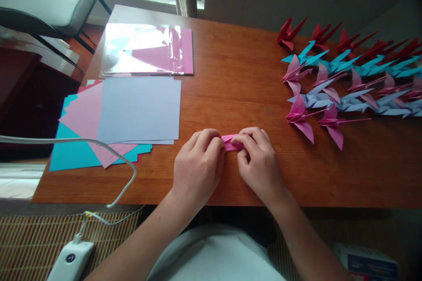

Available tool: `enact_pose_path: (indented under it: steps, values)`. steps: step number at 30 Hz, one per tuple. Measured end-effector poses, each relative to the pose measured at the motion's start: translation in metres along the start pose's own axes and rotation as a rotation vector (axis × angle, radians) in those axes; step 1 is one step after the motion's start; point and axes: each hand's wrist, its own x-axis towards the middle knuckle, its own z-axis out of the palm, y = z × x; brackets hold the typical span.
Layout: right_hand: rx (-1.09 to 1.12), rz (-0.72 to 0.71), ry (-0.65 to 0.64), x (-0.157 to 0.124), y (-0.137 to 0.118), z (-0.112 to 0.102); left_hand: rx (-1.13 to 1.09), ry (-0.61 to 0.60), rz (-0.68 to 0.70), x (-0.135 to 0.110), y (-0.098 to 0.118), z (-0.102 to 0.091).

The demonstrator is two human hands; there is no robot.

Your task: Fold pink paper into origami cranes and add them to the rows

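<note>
Brown wood-grain table [231, 79], straight front edge. Left hand [198, 158] and right hand [259, 156] both pinch a narrow, creased pink paper strip [231, 142] near that edge. Flat coloured sheets [140, 109] leftward, sharp-winged paper cranes [298, 115] rightward; smooth wood stretches between.

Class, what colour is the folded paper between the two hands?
The folded paper is bright pink, seen best in the head view.
</note>
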Motion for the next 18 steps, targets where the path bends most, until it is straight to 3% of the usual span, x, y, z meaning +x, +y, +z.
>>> enact_pose_path:
  steps: [18]
  values:
    - [-0.012, 0.015, 0.006, 0.0009, -0.0041, -0.0018, -0.051, -0.061, -0.001, -0.0032, -0.0035, -0.0039]
